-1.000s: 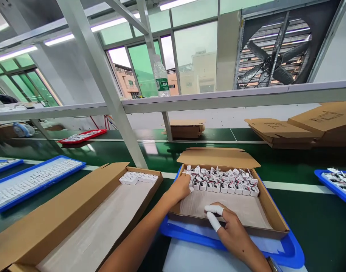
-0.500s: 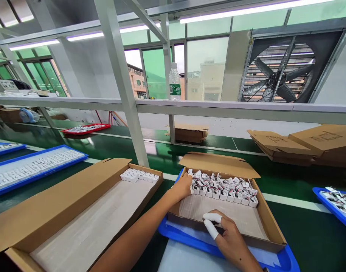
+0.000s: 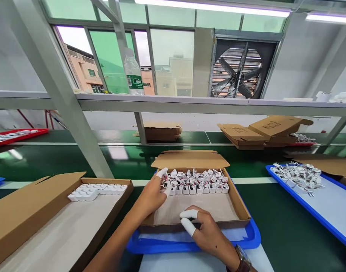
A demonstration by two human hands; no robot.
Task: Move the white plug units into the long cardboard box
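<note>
An open cardboard box [image 3: 195, 211] holds rows of small white plastic pieces [image 3: 199, 187] with dark and red wires, packed along its far side. At the left end of those rows is my left hand [image 3: 151, 194], its thumb and index finger in white finger cots. They close around a wired white piece [image 3: 163, 183], partly hidden by the fingers. Over the box's near edge hovers my right hand [image 3: 208, 230], also with cots on thumb and index finger. Its thumb and index tips are apart, and I see nothing between them. The other fingers curl under.
Beneath the box lies a blue tray [image 3: 161, 246]. Another cardboard box [image 3: 50, 226] with white pieces stands left. A blue tray [image 3: 328, 215] of loose wired parts is at right. A slanted post [image 3: 84, 139] and shelf beam [image 3: 173, 104], bearing a bottle [image 3: 134, 73], stand beyond.
My view has turned right, so the boxes appear farther left. My left hand stays at the left end of the rows, its thumb and index now more visible. My right hand keeps its pose.
</note>
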